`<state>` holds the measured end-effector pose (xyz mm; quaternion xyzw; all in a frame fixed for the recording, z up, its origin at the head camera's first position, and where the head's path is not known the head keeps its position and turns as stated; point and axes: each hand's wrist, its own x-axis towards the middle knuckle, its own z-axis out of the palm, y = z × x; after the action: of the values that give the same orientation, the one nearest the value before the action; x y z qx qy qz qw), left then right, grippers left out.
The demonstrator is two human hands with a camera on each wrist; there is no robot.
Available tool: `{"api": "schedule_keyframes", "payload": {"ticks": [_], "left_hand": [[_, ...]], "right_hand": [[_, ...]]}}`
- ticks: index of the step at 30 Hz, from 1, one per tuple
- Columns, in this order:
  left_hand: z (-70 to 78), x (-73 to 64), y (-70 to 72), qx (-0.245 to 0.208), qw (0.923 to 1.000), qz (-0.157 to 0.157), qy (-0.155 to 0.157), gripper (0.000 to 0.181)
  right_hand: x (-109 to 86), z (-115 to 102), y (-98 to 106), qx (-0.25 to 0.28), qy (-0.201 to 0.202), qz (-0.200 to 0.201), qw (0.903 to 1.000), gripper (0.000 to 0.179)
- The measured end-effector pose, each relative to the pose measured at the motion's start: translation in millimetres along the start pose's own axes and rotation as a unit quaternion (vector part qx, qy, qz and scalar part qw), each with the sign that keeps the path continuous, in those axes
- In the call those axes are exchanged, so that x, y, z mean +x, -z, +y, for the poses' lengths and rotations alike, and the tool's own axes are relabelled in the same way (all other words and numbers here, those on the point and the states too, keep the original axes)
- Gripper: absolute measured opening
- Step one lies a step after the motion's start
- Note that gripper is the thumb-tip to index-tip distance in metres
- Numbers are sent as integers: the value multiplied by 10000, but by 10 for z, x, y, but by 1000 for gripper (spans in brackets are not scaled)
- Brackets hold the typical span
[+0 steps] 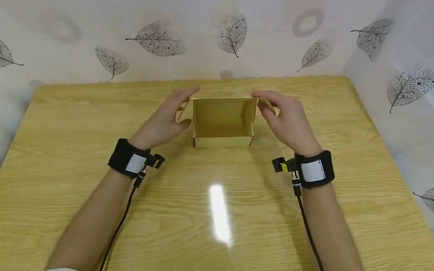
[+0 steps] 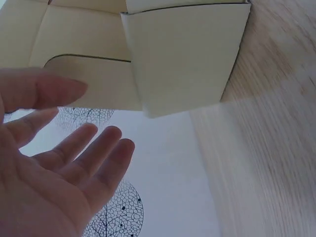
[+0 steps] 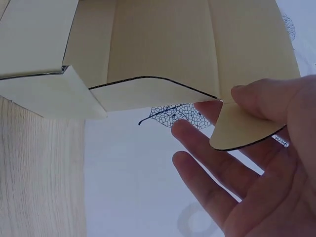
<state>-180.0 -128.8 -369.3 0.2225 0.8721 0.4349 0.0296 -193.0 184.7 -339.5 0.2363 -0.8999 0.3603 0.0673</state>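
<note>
A small tan cardboard box sits on the table with its lid raised and the front side toward me. At its right, my right hand pinches the corner of the lid beside a rounded flap, thumb on the inner face and index finger behind. The other fingers spread loosely. My left hand is at the box's left side, its thumb and index finger apart around the left flap. In the left wrist view its thumb overlaps a flap and the other fingers extend loosely; whether it touches the cardboard is unclear.
The wood-grain table carries a bright light reflection in front of the box. A pale wall with leaf prints borders its back and right. Each wrist wears a black strap with a small camera, and a cable trails along each forearm.
</note>
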Motion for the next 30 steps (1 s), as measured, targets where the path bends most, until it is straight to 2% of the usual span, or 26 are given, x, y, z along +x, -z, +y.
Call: {"api": "schedule_keyframes", "payload": {"ticks": [2, 4, 7, 9, 11, 14, 17, 20, 22, 24, 26, 30], "left_hand": [[59, -35, 26, -10, 10000, -16, -80, 82], [151, -69, 58, 88, 9995, 18, -317, 75], [296, -109, 93, 595, 9959, 111, -675, 55], [355, -115, 95, 914, 9929, 172, -745, 47], [357, -107, 73, 1205, 9904, 171, -652, 47], [261, -69, 2, 1473, 9882, 42, -408, 46], [76, -13, -102, 1648, 9858, -222, -217, 47], [-117, 27, -207, 1830, 9820, -441, -152, 50], [-207, 42, -257, 2004, 9781, -535, -173, 53], [-246, 48, -278, 2175, 9741, -593, -201, 56], [-246, 51, -272, 2150, 9740, -706, -105, 61], [-211, 38, -204, 1658, 9806, -956, 425, 72]], "right_hand": [[-12, -21, -7, -81, -5, -44, 10000, 33], [-19, -57, -3, -169, 60, -24, 9998, 34], [-20, -116, 16, -276, 252, 82, 9993, 36], [-15, -141, 18, -314, 374, 120, 9987, 38], [-13, -135, -5, -375, 430, 63, 9984, 39], [-8, -77, -98, -500, 266, -268, 9980, 40], [7, 32, -240, -682, -121, -717, 9950, 42], [35, 150, -380, -925, -426, -1130, 9884, 47], [46, 207, -443, -1104, -460, -1286, 9845, 50], [52, 243, -474, -1182, -400, -1364, 9828, 53], [51, 264, -474, -1027, -366, -1416, 9839, 57], [49, 317, -428, -430, -407, -1499, 9869, 70]]}}
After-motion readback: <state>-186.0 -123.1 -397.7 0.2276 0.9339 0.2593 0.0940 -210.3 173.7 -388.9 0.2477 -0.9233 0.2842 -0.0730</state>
